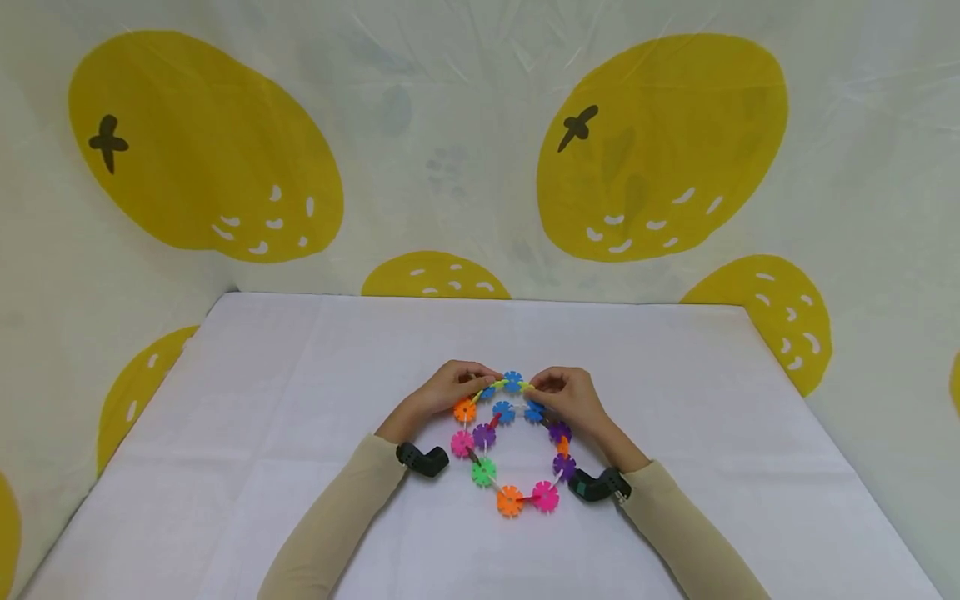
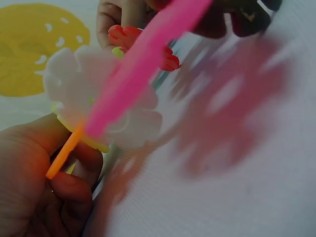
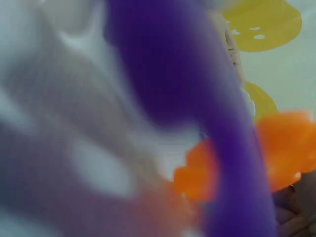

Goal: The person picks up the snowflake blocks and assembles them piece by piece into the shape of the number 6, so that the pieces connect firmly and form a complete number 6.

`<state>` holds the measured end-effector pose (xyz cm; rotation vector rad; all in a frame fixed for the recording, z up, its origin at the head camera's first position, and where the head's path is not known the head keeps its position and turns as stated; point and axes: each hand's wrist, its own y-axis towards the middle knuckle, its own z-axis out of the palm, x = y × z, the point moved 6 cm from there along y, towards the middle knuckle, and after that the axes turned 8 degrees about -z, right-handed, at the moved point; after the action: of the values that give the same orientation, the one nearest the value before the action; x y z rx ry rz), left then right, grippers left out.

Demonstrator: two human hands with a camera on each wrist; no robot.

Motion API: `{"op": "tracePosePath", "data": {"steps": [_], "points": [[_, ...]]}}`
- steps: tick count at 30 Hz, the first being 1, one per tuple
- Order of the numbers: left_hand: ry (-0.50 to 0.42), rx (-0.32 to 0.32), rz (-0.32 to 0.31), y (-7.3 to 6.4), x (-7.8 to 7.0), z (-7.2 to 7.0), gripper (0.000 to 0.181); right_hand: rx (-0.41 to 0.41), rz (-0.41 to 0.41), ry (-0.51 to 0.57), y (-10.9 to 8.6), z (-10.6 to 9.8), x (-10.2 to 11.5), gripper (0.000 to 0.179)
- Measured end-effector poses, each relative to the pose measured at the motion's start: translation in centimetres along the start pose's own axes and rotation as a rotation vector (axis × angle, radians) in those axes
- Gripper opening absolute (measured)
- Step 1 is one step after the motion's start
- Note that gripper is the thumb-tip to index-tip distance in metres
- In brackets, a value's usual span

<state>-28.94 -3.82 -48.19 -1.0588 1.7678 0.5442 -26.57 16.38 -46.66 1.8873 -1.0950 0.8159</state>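
Slotted plastic snowflake discs, joined edge to edge, form a colourful chain on the white-covered table. An orange disc (image 1: 510,501) and a green disc (image 1: 483,472) sit along its near side, a purple disc (image 1: 564,466) on the right. My left hand (image 1: 447,389) pinches the chain at its upper left, close to a blue disc (image 1: 513,382). Opposite it, my right hand (image 1: 572,402) pinches the upper right side beside a yellow disc (image 1: 527,387). In the left wrist view a pink disc (image 2: 148,64) covers part of a white disc (image 2: 74,74). A blurred purple disc (image 3: 168,59) hides most of the right hand's work.
A white cloth (image 1: 337,358) covers the table (image 1: 225,500). Behind it hangs a pale curtain (image 1: 450,108) printed with yellow fruit. Black wrist devices sit at the left cuff (image 1: 423,461) and right cuff (image 1: 600,486), close to the chain's sides.
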Motion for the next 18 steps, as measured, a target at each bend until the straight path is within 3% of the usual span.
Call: {"op": "tracePosePath", "data": {"steps": [4, 7, 11, 18], "points": [[-0.006, -0.007, -0.001, 0.0, 0.0, -0.1, 0.027, 0.006, 0.015, 0.012, 0.1, 0.0, 2.1, 0.013], [-0.020, -0.024, -0.026, 0.0, 0.1, -0.1, 0.028, 0.008, 0.061, 0.024, 0.3, 0.0, 2.1, 0.014], [-0.057, -0.081, -0.057, 0.0, 0.3, -0.4, 0.030, -0.023, 0.119, 0.034, 0.3, -0.1, -0.8, 0.017], [-0.137, -0.190, -0.090, 0.0, 0.9, -1.0, 0.030, -0.107, 0.253, 0.084, -0.1, -1.4, -2.0, 0.020]]}}
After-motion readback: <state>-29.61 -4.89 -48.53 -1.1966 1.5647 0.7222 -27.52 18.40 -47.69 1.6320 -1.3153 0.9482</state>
